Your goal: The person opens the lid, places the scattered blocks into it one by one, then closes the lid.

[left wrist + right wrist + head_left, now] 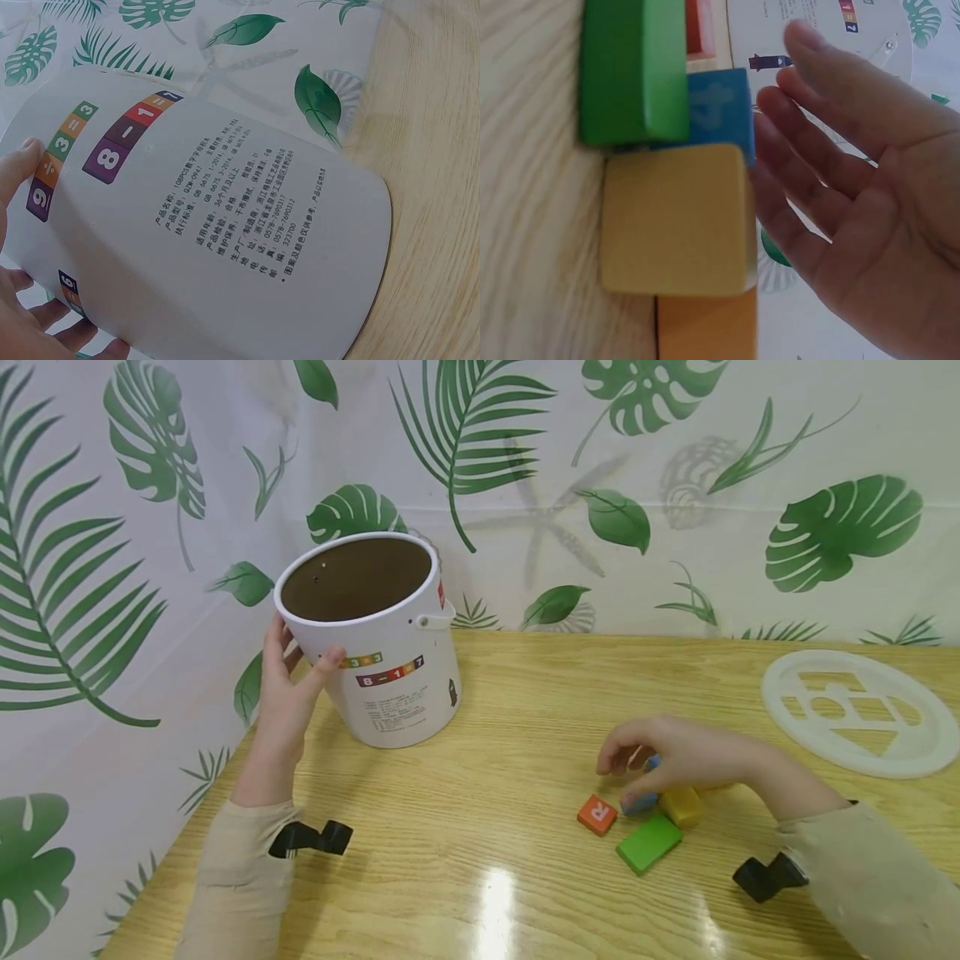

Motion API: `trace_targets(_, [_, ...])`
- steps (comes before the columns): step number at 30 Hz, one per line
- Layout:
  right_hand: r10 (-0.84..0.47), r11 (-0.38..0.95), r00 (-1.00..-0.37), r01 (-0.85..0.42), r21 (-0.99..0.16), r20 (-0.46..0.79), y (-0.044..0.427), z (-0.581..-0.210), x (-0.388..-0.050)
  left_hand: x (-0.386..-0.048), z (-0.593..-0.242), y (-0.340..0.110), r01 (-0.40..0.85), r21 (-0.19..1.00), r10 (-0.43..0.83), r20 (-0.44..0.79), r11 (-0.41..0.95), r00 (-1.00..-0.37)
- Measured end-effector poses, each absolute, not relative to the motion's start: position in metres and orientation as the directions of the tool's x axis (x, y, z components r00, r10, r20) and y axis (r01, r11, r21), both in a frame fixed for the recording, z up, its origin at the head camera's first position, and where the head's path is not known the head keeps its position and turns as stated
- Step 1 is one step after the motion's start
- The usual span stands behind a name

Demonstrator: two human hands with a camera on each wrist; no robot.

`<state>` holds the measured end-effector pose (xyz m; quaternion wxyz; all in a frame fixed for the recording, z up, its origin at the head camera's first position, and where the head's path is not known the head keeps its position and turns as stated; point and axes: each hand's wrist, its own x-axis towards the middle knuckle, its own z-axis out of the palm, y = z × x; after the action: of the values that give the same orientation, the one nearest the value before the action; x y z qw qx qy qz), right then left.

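Observation:
The left hand (285,706) grips a white bucket (408,706), thumb on its printed front and fingers round its left side; the bucket leans slightly. In the left wrist view, that hand (26,326) lies along the bucket wall (225,300). Over a small group of blocks hovers the right hand (682,752), fingers loosely bent beside the blue block (640,803). A red block (597,815), green block (649,843) and yellow block (684,807) lie around it. The right wrist view shows the hand (877,195) holding nothing, with an orange block (709,326) below the yellow one.
A white round plate with cut-out shapes (918,731) lies at the right of the wooden table (420,827). Leaf-patterned cloth (525,552) stands behind the table and along its left. Dark straps sit on both sleeves.

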<state>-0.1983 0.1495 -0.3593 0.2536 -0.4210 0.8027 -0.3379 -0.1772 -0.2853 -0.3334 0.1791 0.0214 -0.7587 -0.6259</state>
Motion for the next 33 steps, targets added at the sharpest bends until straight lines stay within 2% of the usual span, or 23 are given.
trace_targets(7, [-0.840,0.463,-0.499,-0.450,-0.764,-0.215,0.154,-0.365,-0.197,-0.178,-0.334,-0.286,0.189,0.957,-0.258,0.244,0.220,-0.935])
trace_targets(14, [-0.865,0.432,-0.461,-0.485,-0.760,-0.197,0.155,-0.370,-0.197,-0.176,-0.334,-0.285,0.200,0.955,-0.254,0.254,0.219,-0.933])
trace_targets(33, [-0.861,0.449,-0.474,-0.536,-0.714,-0.185,0.150,-0.377,-0.196,-0.177,-0.334,-0.285,0.178,0.959,-0.261,0.234,0.220,-0.937])
